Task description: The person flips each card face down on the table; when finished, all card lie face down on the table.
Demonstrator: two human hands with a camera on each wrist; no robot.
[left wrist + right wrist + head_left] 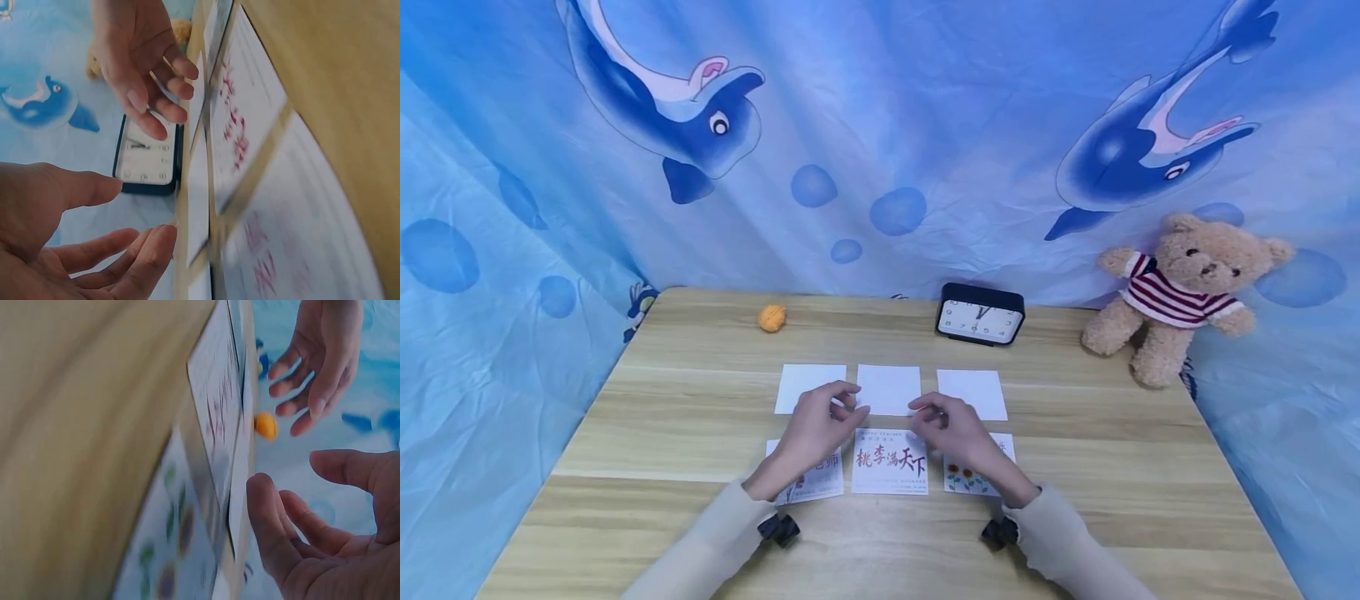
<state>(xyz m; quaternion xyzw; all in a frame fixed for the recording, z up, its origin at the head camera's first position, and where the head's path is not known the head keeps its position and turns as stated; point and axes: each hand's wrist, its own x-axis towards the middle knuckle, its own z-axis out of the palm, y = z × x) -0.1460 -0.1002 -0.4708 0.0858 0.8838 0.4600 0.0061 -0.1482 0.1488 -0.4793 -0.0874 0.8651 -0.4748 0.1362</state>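
I see left hand [817, 423] and right hand [953, 427] raised, fingers loosely relaxed, holding nothing; middle printed card [890, 473] lies on tabletop [647, 433] below, between them, long axis left to right, neither hand clearly nearer

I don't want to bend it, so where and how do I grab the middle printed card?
Probably pinch the middle printed card by its near edge, coming from your own side: it is thin and lies flat, with bare wooden tabletop along that edge, while a blank white card lies beyond.
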